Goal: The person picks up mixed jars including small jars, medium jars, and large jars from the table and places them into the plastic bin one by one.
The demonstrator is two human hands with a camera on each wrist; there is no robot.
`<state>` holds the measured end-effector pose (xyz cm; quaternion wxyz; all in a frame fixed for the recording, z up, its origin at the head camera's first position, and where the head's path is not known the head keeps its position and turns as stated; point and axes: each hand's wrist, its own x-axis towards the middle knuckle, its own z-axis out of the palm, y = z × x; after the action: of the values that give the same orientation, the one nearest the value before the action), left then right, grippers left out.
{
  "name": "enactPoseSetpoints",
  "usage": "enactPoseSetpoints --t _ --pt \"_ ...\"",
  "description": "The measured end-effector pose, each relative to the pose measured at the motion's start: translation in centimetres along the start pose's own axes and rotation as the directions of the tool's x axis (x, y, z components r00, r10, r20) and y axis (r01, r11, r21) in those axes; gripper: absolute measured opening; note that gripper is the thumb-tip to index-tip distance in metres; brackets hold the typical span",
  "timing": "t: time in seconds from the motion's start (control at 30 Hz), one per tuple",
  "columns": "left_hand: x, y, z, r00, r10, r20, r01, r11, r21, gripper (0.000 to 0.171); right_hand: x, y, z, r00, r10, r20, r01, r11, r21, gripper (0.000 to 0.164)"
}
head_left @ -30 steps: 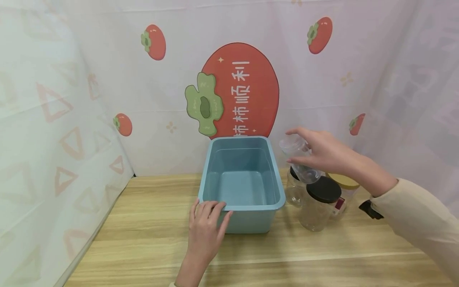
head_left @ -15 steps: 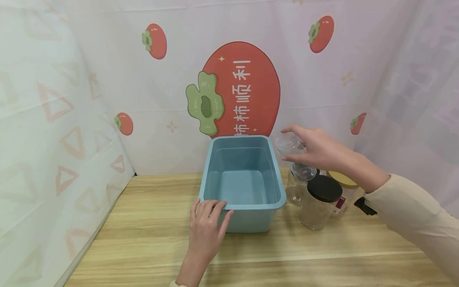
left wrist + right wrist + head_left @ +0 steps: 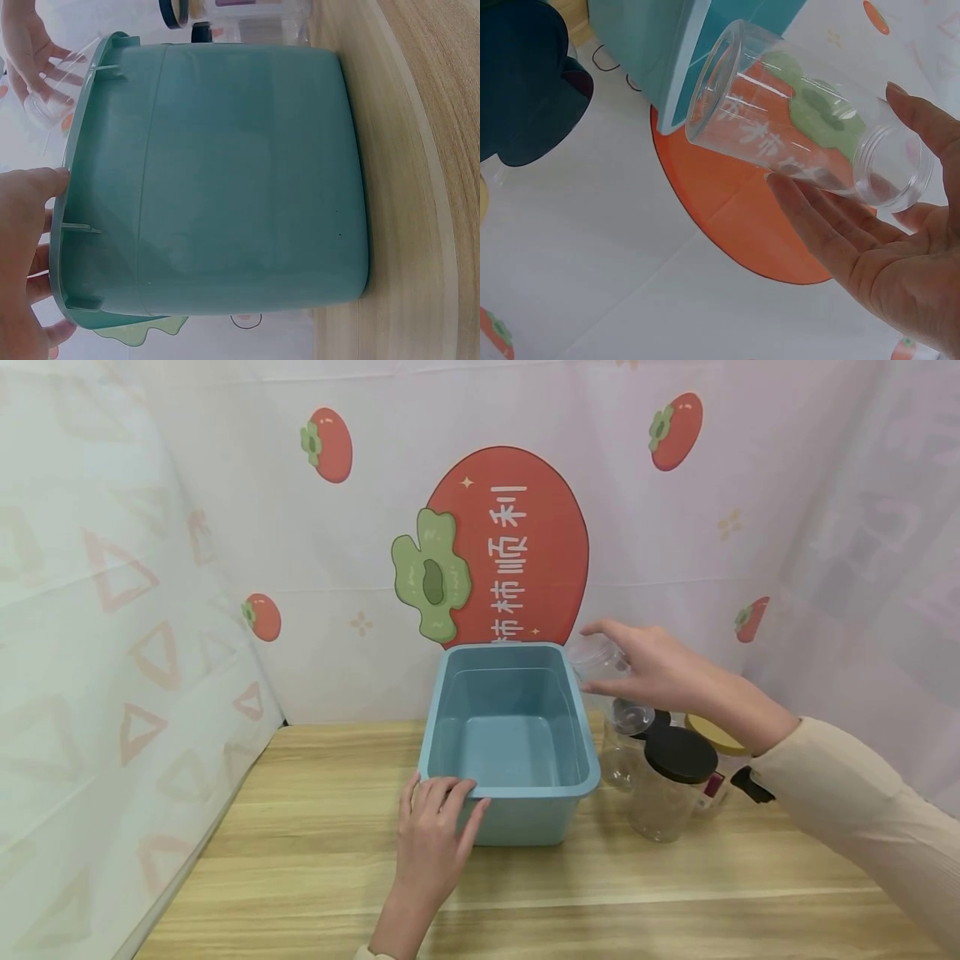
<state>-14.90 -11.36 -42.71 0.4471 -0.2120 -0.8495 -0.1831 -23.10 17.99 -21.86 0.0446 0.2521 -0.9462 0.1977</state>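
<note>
A clear jar is in my right hand, raised just right of the bin and tilted. My thumb and fingers hold it round its ringed end; its other end hangs lower, over the lidded jars. In the right wrist view the jar looks see-through with nothing inside. Whether a clear lid is on it I cannot tell. The blue plastic bin sits on the table with nothing in it. At its near rim, my left hand grips the edge, thumb outside and fingers over the rim.
Right of the bin stand a front jar with a black lid, another clear jar behind it, and one with a yellow lid. The wooden table meets a fabric backdrop behind and at the sides.
My right hand has moved left with the clear jar, closer to the bin's right rim. The left hand keeps its grip on the bin, which stays in place.
</note>
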Motion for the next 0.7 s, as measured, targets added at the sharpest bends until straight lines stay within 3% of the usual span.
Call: enactPoseSetpoints --t 0.7 --pt "0.0 0.1 0.0 1.000 -0.009 0.002 0.009 1.000 -0.009 0.048 1.7 -1.2 0.8 0.999 -0.048 0.004 0.048 0.999 -0.023 0.067"
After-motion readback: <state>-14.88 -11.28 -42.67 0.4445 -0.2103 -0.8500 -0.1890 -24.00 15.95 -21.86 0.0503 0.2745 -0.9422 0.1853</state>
